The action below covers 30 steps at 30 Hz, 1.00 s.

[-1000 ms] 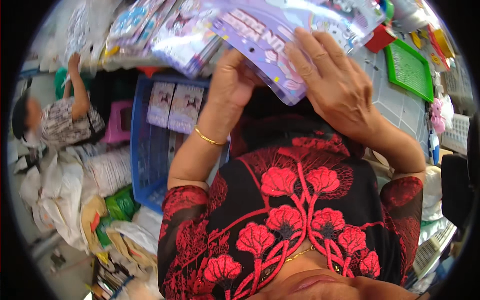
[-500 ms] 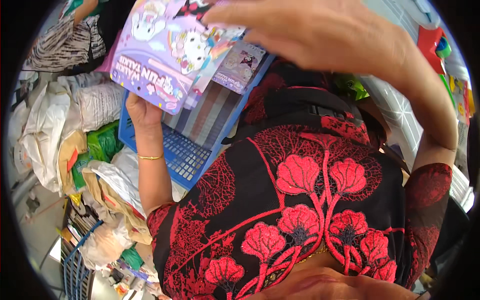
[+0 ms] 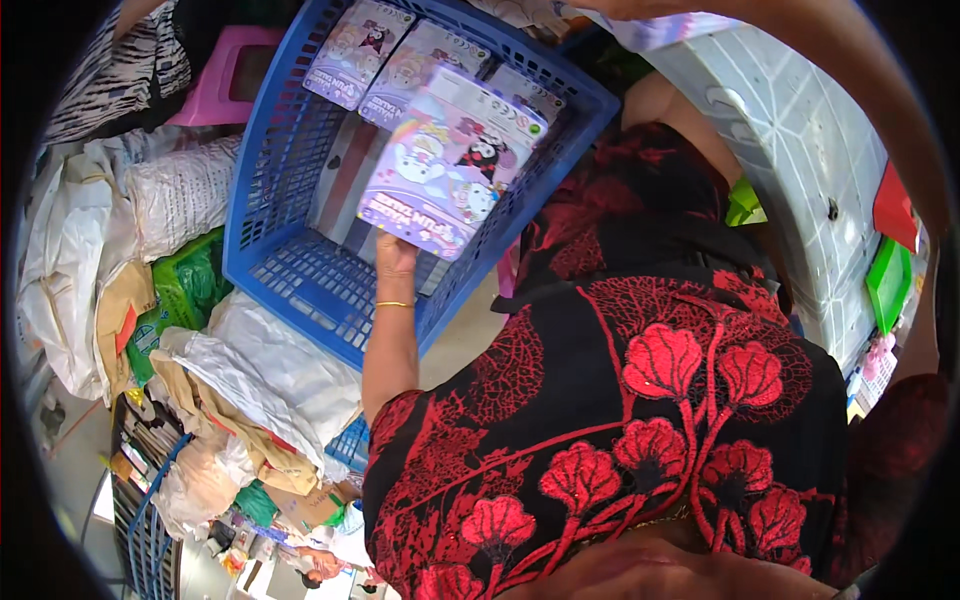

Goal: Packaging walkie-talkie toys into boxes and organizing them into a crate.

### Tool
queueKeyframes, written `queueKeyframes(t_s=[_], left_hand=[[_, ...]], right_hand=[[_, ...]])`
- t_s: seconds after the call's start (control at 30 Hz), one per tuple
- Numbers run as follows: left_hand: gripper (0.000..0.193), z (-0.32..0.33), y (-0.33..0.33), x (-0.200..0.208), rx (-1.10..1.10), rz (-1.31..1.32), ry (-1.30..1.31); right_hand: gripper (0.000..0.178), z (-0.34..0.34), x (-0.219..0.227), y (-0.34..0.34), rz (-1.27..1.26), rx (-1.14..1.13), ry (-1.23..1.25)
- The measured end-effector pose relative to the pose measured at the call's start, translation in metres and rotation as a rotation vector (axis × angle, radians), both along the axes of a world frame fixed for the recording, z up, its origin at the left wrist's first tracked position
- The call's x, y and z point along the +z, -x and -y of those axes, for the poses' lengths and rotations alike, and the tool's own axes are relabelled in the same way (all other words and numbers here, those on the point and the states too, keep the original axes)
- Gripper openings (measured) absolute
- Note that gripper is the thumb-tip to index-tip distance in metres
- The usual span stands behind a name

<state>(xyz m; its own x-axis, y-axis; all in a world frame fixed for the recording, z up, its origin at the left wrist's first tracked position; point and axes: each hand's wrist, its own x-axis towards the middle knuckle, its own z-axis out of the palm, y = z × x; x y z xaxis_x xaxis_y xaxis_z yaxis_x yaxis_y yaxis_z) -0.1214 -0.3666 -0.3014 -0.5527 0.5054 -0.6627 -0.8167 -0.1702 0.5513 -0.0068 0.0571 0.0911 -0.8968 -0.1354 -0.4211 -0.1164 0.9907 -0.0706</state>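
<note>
My left hand (image 3: pixel 396 256) is closed on the lower edge of a lilac cartoon-printed toy box (image 3: pixel 425 175), with the thumb on its front. The box is tilted over a blue plastic basket (image 3: pixel 300 268). Similar lilac boxes stand at the basket's far end, among them one on the left (image 3: pixel 352 60) and one beside it (image 3: pixel 405 75). At the top edge, my right hand (image 3: pixel 625 8) is mostly cut off, and its fingers cannot be made out. Just below it lies a pale lilac-and-white item (image 3: pixel 675 32), whose kind is unclear.
A grey-white patterned tabletop (image 3: pixel 770 130) runs along the right, with a red item (image 3: pixel 895 208) and a green tray-like piece (image 3: pixel 888 285) past it. Left of the basket are a pink stool (image 3: pixel 230 75) and piled white bags (image 3: pixel 80 270). Another blue basket (image 3: pixel 150 520) stands lower left.
My right hand has moved from beside the box up and right to the frame's top edge. The held box now appears lower and further right, and more of the basket shows.
</note>
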Motion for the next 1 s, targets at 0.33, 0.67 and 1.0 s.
queueKeyframes(t_s=[0.33,0.67,1.0], left_hand=[[0.055,-0.048,-0.068,-0.110,-0.041,0.204,-0.091],[0.043,-0.094,-0.098,-0.113,0.172,0.206,-0.090],[0.079,-0.155,-0.094,-0.088,0.176,0.089,-0.056]], right_hand=[[0.019,0.003,-0.016,0.004,0.099,0.059,-0.020],[0.021,0.047,0.031,-0.071,0.214,0.136,0.072],[0.023,0.005,0.005,0.000,0.236,0.247,0.123]])
